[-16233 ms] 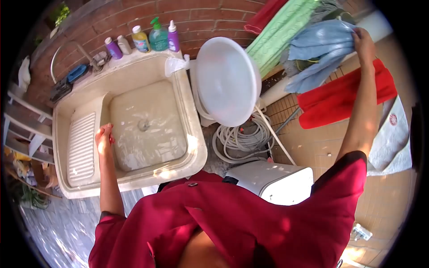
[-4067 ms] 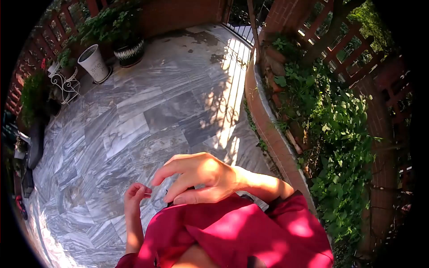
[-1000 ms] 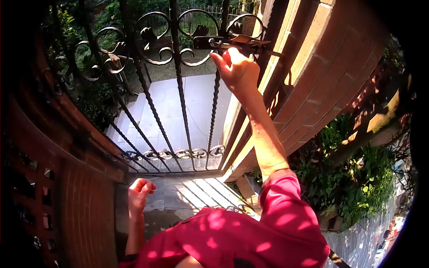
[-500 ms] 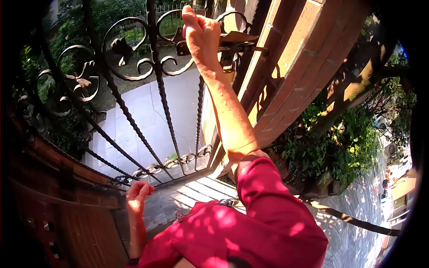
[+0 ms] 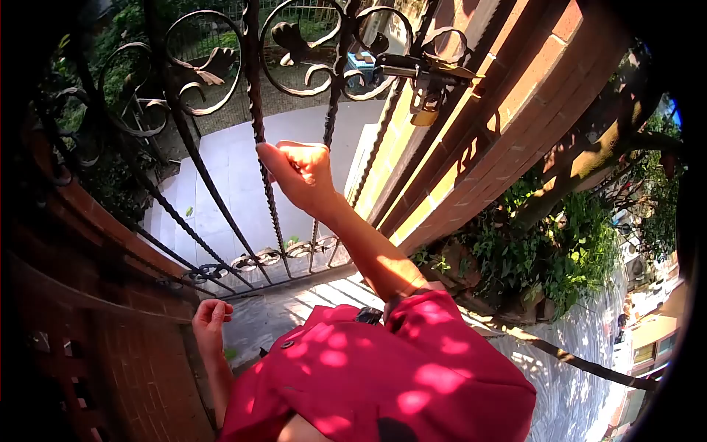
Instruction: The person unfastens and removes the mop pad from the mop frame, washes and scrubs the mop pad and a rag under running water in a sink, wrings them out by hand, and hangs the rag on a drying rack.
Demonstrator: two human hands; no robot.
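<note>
A black wrought-iron gate (image 5: 254, 96) with twisted bars and scrolls fills the upper left. My right hand (image 5: 298, 177) is closed in front of its bars, thumb toward the left; whether it touches a bar or holds anything I cannot tell. To its upper right is the gate's dark metal latch (image 5: 416, 70), with a brass-coloured padlock (image 5: 424, 118) hanging below. My left hand (image 5: 211, 324) is low at the left, near the foot of the gate, its fingers curled in. What those fingers hold, if anything, is hidden.
A brick pillar (image 5: 508, 110) rises right of the gate, with green plants (image 5: 545, 258) beyond. Brick wall (image 5: 147, 368) stands at lower left. Pale paving (image 5: 228, 169) lies behind the bars. A thin branch or pole (image 5: 574, 359) crosses at lower right.
My right hand has come down and away from the latch to the middle bars, leaving the padlock in sight. My left hand has shifted slightly left, and the view has turned a little.
</note>
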